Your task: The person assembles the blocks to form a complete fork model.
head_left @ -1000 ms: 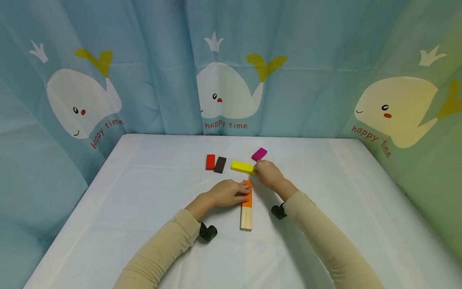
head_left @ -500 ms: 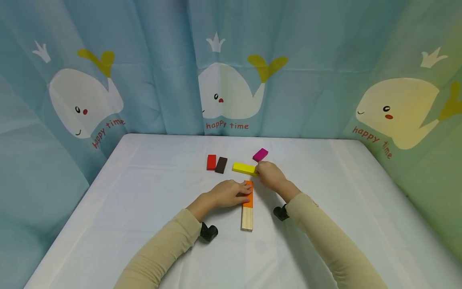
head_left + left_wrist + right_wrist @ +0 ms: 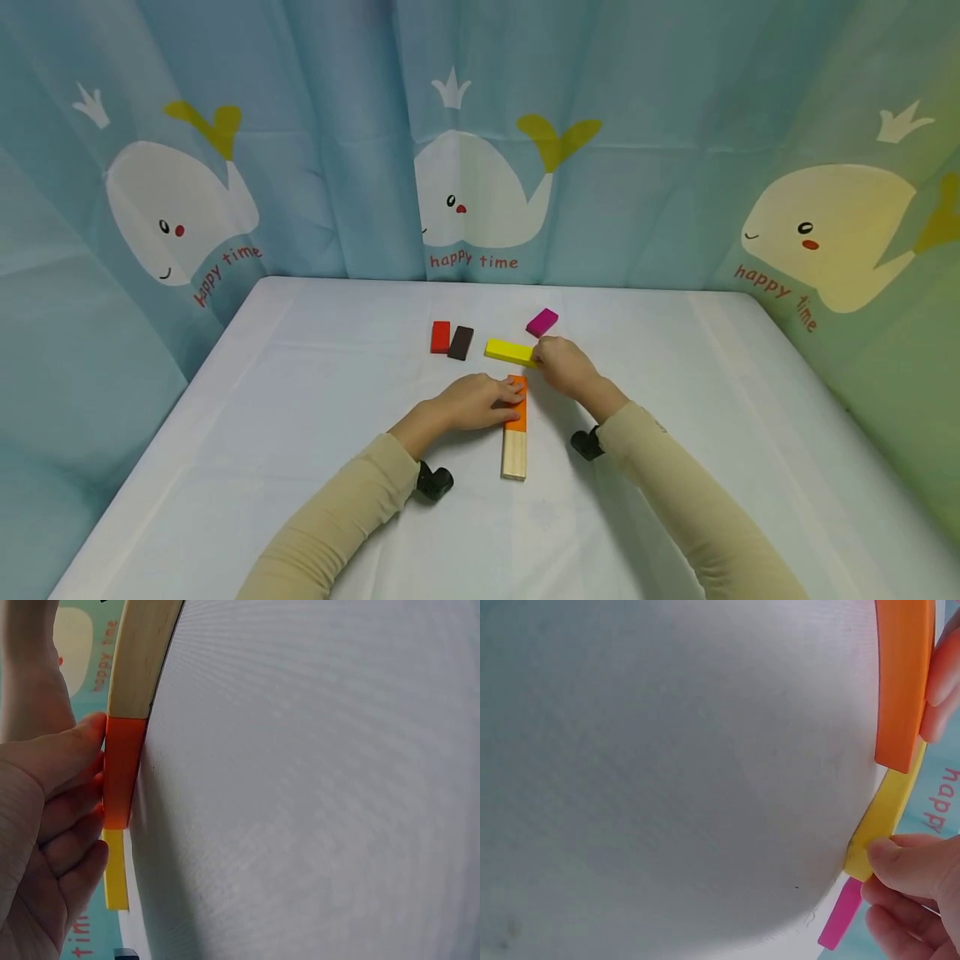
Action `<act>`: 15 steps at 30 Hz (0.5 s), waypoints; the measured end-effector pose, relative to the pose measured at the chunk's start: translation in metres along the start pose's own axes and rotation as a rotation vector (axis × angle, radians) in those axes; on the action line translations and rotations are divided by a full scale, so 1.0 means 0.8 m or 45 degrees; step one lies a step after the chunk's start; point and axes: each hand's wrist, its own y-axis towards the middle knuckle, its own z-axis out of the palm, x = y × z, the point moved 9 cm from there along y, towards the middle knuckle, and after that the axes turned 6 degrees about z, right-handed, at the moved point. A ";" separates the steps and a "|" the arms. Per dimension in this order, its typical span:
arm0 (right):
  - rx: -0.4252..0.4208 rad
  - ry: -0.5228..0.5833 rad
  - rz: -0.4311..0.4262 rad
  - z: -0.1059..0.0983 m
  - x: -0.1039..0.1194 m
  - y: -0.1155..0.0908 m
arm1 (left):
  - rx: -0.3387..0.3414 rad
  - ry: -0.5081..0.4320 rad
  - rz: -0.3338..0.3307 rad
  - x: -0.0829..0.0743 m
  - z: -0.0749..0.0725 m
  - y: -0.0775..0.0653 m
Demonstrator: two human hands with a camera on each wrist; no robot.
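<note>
In the head view, the left hand (image 3: 467,402) rests its fingers on an orange wooden block (image 3: 522,404). The left wrist view shows the thumb and fingertips touching the orange block's (image 3: 124,772) upper face, without wrapping round it. End to end with it, on the near side, lies a bare-wood block (image 3: 514,455). Just beyond the orange block, the right hand (image 3: 564,364) pinches the right end of a yellow block (image 3: 506,351) between thumb and fingers. That pinch is plain in the right wrist view, where the yellow block (image 3: 889,799) lies slanted near the orange block's far end.
A magenta block (image 3: 542,322) lies behind the right hand. Farther left, a red block (image 3: 440,337) and a dark brown block (image 3: 461,342) lie side by side. All are on a white-covered table (image 3: 300,358), with a blue whale-print curtain (image 3: 360,183) behind it.
The head view has shifted slightly. The right hand and the yellow block have moved a tiny bit to the right and nearer. The left hand stays on the orange block.
</note>
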 end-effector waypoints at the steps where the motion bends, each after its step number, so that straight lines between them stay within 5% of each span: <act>1: -0.003 0.001 -0.003 0.000 0.000 0.000 | -0.001 0.001 -0.001 0.000 0.000 0.000; 15: -0.028 0.008 -0.053 -0.002 0.000 -0.006 | 0.000 -0.014 0.019 -0.002 -0.001 0.000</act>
